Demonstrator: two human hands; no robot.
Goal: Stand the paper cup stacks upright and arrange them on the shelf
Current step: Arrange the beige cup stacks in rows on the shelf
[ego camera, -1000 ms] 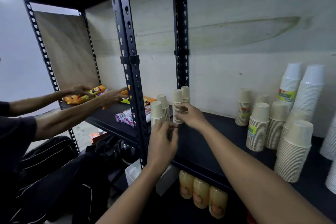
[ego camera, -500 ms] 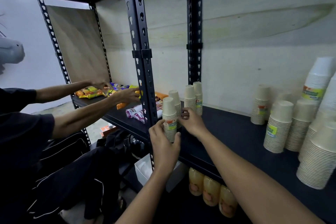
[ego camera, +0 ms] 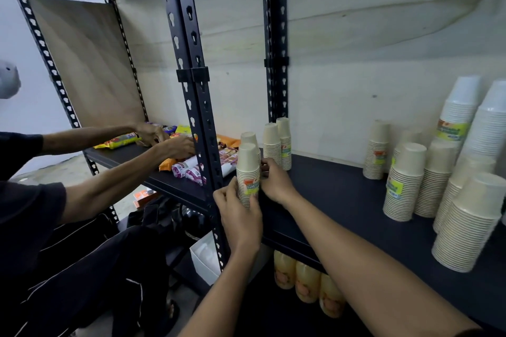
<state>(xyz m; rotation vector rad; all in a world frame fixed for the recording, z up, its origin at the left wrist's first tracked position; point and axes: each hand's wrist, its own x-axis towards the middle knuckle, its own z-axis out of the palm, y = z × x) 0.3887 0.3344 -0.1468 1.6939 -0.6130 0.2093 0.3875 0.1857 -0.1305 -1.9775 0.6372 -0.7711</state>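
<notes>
A small beige paper cup stack [ego camera: 247, 169] with a green and orange label stands upright at the front left corner of the dark shelf [ego camera: 334, 200]. My left hand [ego camera: 239, 216] grips its lower part from the front. My right hand [ego camera: 275, 182] holds it from the right side. Right behind it stands another small stack [ego camera: 250, 137], mostly hidden. Two more small stacks [ego camera: 278, 142] stand further back beside the rear post. Taller beige and white cup stacks [ego camera: 410, 180] stand upright at the right of the shelf.
A black perforated upright post [ego camera: 197, 90] rises just left of the held stack. Another person's arms [ego camera: 123, 172] handle snack packets [ego camera: 189, 168] on the neighbouring shelf to the left. Yellow drink bottles [ego camera: 304, 279] stand on the lower shelf.
Both my hands have closed on the front small stack, which was free a second ago. The camera has moved closer and turned slightly left.
</notes>
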